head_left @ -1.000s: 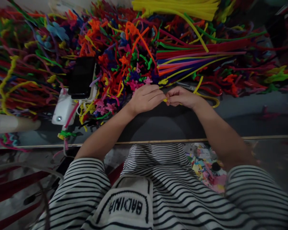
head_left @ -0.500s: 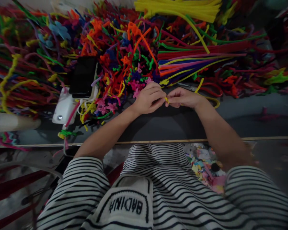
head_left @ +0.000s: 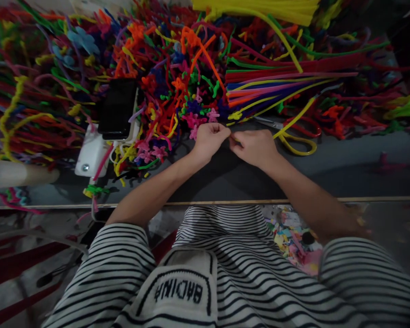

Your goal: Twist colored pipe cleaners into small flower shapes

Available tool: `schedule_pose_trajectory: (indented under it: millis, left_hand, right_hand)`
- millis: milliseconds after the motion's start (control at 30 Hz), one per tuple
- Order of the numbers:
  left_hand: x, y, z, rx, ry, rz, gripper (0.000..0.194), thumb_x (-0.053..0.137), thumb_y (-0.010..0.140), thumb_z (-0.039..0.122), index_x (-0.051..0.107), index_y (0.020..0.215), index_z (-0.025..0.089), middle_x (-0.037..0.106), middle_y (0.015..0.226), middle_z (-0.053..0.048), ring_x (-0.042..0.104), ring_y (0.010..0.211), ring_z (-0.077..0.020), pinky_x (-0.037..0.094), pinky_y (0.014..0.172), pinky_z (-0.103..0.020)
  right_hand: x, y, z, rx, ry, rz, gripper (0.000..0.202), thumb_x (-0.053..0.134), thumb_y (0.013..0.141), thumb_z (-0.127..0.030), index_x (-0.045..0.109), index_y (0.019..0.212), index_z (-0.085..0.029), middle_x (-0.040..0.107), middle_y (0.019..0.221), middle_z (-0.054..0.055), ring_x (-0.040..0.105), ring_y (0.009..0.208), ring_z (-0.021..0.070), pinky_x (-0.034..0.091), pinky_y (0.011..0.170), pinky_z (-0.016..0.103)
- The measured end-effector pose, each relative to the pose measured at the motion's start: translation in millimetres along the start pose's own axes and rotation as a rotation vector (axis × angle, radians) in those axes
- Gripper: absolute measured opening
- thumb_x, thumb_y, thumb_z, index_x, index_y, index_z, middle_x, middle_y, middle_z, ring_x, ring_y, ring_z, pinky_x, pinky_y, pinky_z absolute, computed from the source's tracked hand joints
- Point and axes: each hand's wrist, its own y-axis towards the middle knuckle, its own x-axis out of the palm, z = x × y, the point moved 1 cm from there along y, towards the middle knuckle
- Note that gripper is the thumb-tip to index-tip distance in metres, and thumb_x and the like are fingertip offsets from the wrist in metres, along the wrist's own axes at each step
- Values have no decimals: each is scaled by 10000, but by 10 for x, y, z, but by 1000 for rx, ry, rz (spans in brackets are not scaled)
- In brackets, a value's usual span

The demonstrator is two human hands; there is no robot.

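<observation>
My left hand (head_left: 210,141) is closed in a pinch at the end of a yellow pipe cleaner (head_left: 299,114); the pinched part is hidden by the fingers. My right hand (head_left: 254,146) is closed round the same pipe cleaner, fingertips close to those of the left. Its free length sticks out behind the right hand, up and to the right. Scissors with red and yellow handles (head_left: 307,152) lie on the dark table just beyond the right hand. Pink pipe-cleaner flowers (head_left: 192,120) lie right behind the left hand.
A heap of coloured pipe-cleaner pieces (head_left: 150,59) covers the back of the table. Straight pipe cleaners (head_left: 259,91) lie in a bundle, with a yellow bundle (head_left: 259,9) behind. A black phone (head_left: 118,109), a white device (head_left: 90,152) and a bottle (head_left: 20,173) are at left.
My right hand has turned over, its back now facing up, and the pipe cleaner's free length has swung up and right. The yellow bit between the fingertips is now covered.
</observation>
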Motion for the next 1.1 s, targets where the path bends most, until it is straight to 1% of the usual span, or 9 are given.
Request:
schedule_pose_trajectory:
  millis: [100, 200, 333, 467, 600, 767, 900, 967, 1100]
  left_hand:
    - [-25, -4, 6, 18, -102, -61, 417, 609, 983, 554, 605, 749, 208, 399, 523, 64, 331, 437, -67, 299, 437, -227]
    - [-90, -4, 51, 243, -6, -89, 498, 492, 1035, 680, 673, 1010, 217, 564, 644, 23, 520, 529, -101, 423, 520, -246]
    - [-205, 33, 110, 640, 365, -163, 507, 428, 1073, 646, 668, 1204, 219, 746, 1024, -79, 721, 945, -183, 553, 836, -317]
    - [-314, 81, 128, 842, 667, -261, 459, 380, 1114, 534, 703, 1063, 213, 756, 990, -86, 713, 981, -204, 534, 889, -348]
    - [-321, 58, 182, 727, 802, -263, 364, 458, 1082, 418, 704, 933, 195, 733, 891, -92, 698, 899, -219, 516, 837, -359]
    - [-158, 20, 246, 235, 723, -250, 154, 622, 848, 222, 659, 708, 170, 600, 620, -16, 580, 616, -158, 423, 649, -306]
    - [-120, 66, 199, -112, 422, -258, 257, 552, 930, 239, 643, 699, 172, 418, 492, 44, 393, 458, -88, 331, 553, -268]
    - [-155, 80, 171, -7, 444, -254, 307, 521, 1000, 313, 678, 781, 168, 508, 548, 21, 456, 491, -98, 362, 572, -267]
    - [-260, 74, 133, 535, 822, -254, 367, 471, 1073, 412, 735, 1030, 161, 758, 921, -101, 690, 838, -201, 459, 700, -303]
  right_hand:
    - [-41, 8, 40, 8, 184, 40, 301, 618, 937, -333, 649, 678, -183, 537, 604, 30, 442, 623, 157, 250, 639, 331]
    - [-121, 71, 203, 19, 556, 45, 434, 677, 961, -507, 653, 672, -185, 455, 567, -4, 386, 596, 128, 262, 594, 314]
    - [-139, 155, 399, -25, 916, -244, 476, 794, 866, -628, 738, 801, -161, 420, 541, -51, 313, 531, 82, 212, 511, 279]
    - [-39, 194, 480, -59, 1034, -482, 537, 765, 880, -669, 766, 919, -132, 338, 485, -103, 239, 449, 53, 171, 455, 251]
    - [29, 222, 488, -97, 878, -364, 479, 739, 911, -623, 764, 866, -147, 379, 482, -83, 285, 473, 66, 221, 491, 254]
    - [-18, 171, 320, -189, 258, -234, 356, 623, 950, -316, 641, 619, -184, 466, 515, -20, 400, 550, 119, 299, 614, 299]
    - [-61, 111, 174, -192, -7, -128, 262, 531, 943, -209, 707, 751, -185, 609, 644, 36, 499, 630, 171, 293, 658, 332]
    - [-64, 111, 192, -162, -5, -80, 279, 530, 944, -215, 702, 727, -181, 590, 624, 30, 468, 610, 159, 284, 653, 331]
    - [-35, 171, 404, -110, 228, -137, 311, 604, 928, -277, 712, 657, -171, 492, 526, -18, 392, 563, 114, 296, 635, 300]
